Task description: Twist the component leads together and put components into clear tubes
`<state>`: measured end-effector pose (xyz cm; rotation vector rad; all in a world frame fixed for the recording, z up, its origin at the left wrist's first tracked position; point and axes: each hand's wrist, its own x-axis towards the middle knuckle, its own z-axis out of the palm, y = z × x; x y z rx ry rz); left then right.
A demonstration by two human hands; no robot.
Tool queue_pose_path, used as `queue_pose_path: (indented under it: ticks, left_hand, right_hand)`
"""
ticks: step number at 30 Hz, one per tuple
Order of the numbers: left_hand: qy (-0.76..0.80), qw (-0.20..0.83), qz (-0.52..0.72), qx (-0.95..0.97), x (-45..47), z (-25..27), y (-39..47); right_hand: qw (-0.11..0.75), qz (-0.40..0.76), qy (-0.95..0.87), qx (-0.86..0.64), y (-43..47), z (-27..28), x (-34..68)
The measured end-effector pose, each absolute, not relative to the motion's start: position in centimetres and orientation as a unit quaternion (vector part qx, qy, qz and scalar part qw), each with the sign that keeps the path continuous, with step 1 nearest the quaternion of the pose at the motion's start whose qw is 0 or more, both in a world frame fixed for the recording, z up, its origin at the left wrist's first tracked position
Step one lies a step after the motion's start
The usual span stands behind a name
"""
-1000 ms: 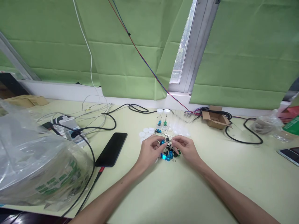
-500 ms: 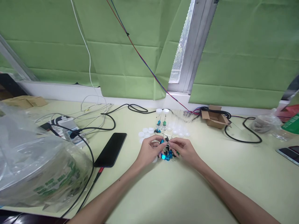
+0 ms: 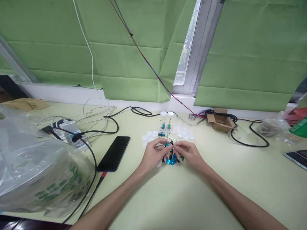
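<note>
My left hand is closed, its fingertips gripping a small blue part with a thin metal pin that points upward. Opposite it, my right hand pinches thumb and finger together close to the left fingertips; whatever it grips is too small to make out. Under both hands lies a pile of small blue and black parts, partly covered by the fingers. A green part shows by the right fingers. Just beyond the hands, another blue part rests on the table.
Two clear tubes with white caps stand behind, one holding a blue part, one a green part. White round caps and clear tubes lie around. A black phone, plastic bag, cables and small cardboard box surround the work.
The hands stay in nearly the same place. The blue part in my left fingers shows a little more, its pin standing up, and the green part by the right fingers is more visible.
</note>
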<state>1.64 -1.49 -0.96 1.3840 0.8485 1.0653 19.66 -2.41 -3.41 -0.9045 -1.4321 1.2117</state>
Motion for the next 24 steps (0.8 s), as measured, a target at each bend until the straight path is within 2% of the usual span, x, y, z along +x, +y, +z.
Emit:
queue_pose_path:
  ticks: [9, 16, 24]
  left_hand:
    - [0.431, 0.458, 0.488, 0.605, 1.7, -1.2, -1.4]
    - [0.433, 0.439, 0.487, 0.618, 1.5, -1.9, -1.1]
    - [0.426, 0.504, 0.467, 0.589, 1.6, -1.8, -0.9]
  right_hand:
    - [0.548, 0.474, -0.569, -0.389, -2.6, -3.0, 19.4]
    - [0.515, 0.460, -0.607, -0.394, -3.3, -2.8, 19.0]
    - [0.516, 0.453, -0.609, -0.397, -3.4, -3.0, 18.9]
